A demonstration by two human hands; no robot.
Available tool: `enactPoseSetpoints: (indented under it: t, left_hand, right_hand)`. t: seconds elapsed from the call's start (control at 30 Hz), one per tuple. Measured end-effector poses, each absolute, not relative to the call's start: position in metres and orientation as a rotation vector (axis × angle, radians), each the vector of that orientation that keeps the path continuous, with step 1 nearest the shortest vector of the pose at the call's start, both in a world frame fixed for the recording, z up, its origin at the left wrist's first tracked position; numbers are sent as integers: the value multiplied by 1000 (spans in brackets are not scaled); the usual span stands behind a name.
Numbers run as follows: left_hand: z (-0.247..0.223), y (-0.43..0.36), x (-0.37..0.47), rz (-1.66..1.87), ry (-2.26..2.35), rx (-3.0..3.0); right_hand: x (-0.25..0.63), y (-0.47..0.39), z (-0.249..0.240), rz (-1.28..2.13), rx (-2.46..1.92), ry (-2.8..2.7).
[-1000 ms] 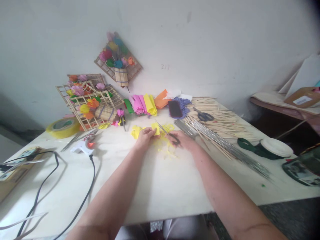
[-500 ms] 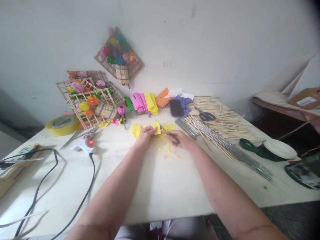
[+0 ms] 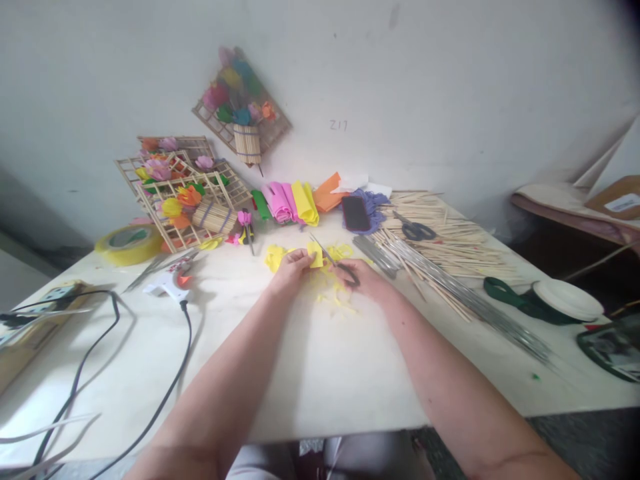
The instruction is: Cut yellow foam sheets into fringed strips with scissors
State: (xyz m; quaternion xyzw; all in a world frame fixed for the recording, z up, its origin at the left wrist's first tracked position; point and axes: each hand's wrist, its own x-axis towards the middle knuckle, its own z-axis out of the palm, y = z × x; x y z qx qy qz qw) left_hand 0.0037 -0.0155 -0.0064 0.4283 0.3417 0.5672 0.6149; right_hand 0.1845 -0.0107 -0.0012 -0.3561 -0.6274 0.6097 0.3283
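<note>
Near the middle of the table, my left hand (image 3: 296, 265) pinches a small yellow paper piece (image 3: 315, 255). My right hand (image 3: 364, 277) is closed on dark-handled scissors (image 3: 345, 269), whose blades point up and left, beside the right edge of the yellow piece. Yellow cut-outs (image 3: 275, 257) lie just beyond my left fingers. Thin yellow scraps (image 3: 336, 300) are scattered beneath and in front of the scissors.
A glue gun (image 3: 173, 285) with a black cord, a tape roll (image 3: 129, 245) and flower-covered stick frames (image 3: 187, 207) stand left. Behind are folded papers (image 3: 305, 203) and a phone (image 3: 355, 214). To the right lie wooden sticks (image 3: 460, 257), wires (image 3: 470, 303) and green ribbon (image 3: 520, 301).
The view has shifted slightly, so the background sits a little further right. Both hands keep their holds, with hardly any visible movement of the paper or scissors.
</note>
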Motion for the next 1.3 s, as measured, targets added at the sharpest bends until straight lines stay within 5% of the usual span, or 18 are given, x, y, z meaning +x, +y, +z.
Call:
enactPoseSetpoints:
  t: [1.3]
  left_hand:
    - [-8,-13,1,1319,802,963]
  right_hand:
    - [187,-7,0,1598,-945,-1640]
